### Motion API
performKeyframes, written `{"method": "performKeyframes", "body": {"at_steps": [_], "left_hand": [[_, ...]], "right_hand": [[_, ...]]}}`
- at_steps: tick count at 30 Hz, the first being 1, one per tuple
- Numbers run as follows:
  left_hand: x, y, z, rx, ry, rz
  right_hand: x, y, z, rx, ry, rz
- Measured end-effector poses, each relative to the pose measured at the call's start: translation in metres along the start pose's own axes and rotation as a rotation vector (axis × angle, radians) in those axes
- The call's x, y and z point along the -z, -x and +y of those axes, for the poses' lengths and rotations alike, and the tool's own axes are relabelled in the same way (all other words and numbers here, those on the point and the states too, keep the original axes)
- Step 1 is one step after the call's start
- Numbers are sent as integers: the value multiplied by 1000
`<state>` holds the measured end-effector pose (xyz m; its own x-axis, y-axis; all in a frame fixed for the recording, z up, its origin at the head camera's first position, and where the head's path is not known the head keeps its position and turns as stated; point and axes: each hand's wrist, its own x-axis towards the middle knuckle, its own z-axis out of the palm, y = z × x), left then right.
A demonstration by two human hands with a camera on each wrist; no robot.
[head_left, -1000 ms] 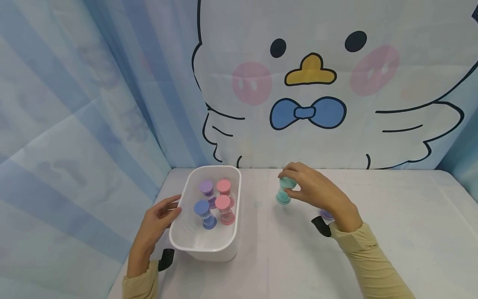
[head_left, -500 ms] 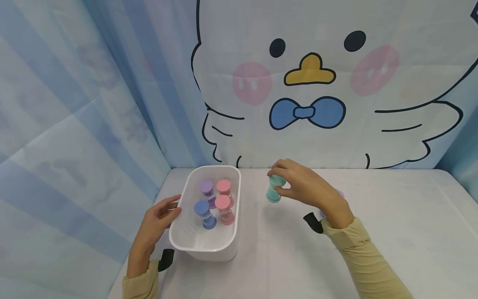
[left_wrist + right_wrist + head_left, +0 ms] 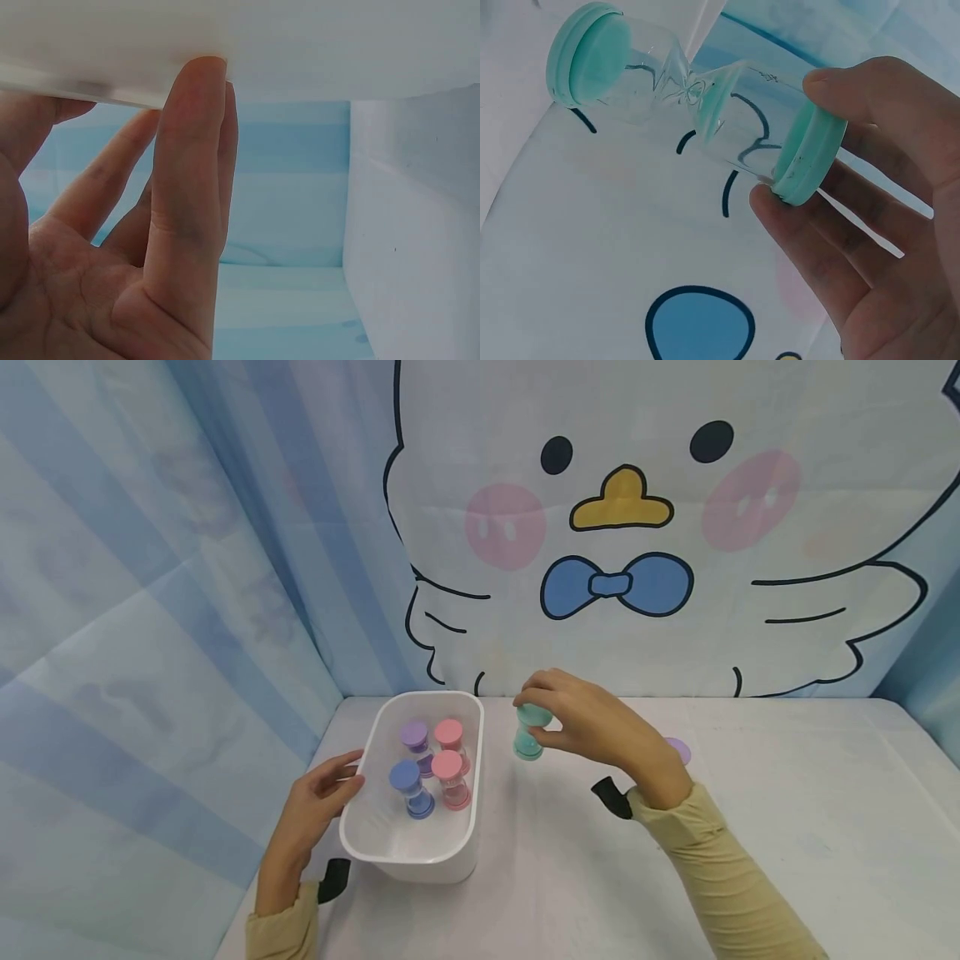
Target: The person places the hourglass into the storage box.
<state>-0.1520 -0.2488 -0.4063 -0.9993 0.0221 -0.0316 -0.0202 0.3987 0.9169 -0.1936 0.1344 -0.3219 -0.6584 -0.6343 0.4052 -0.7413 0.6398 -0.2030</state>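
My right hand (image 3: 592, 727) pinches a mint-green sand timer (image 3: 528, 745) by its top cap, to the right of the white bin (image 3: 405, 852). In the right wrist view, the thumb and fingers hold one cap of this timer (image 3: 810, 154); its clear body and other cap stick out freely. My left hand (image 3: 318, 797) touches the bin's left side, its fingers (image 3: 184, 180) nearly straight against the wall in the left wrist view. Inside the bin stand a purple timer (image 3: 416, 739), a blue timer (image 3: 411, 787) and two pink timers, the nearer pink timer (image 3: 452, 781) in front.
Another purple timer (image 3: 680, 749) stands on the white table (image 3: 570, 893), mostly hidden behind my right wrist. A cartoon-printed curtain (image 3: 622, 635) hangs along the table's back edge, and a blue striped curtain (image 3: 165, 635) along the left.
My right hand has carried the green timer leftward and slightly up, closer to the bin. The purple timer behind the right wrist shows differently. The left hand and bin have stayed put.
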Motion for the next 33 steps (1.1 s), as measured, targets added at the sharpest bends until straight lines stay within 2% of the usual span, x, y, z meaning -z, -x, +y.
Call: {"method": "performKeyframes", "body": {"at_steps": [5,13,33], "left_hand": [[0,-1,0,-2,-2,-2],[-1,-2,1,2,-1,-7],[0,0,0,13,-1,-9]], "right_hand": [[1,-5,-5,34,-9,14],[3,-13,-15,34,-10,-10],[8,-31,-35,101,-11,-11]]}}
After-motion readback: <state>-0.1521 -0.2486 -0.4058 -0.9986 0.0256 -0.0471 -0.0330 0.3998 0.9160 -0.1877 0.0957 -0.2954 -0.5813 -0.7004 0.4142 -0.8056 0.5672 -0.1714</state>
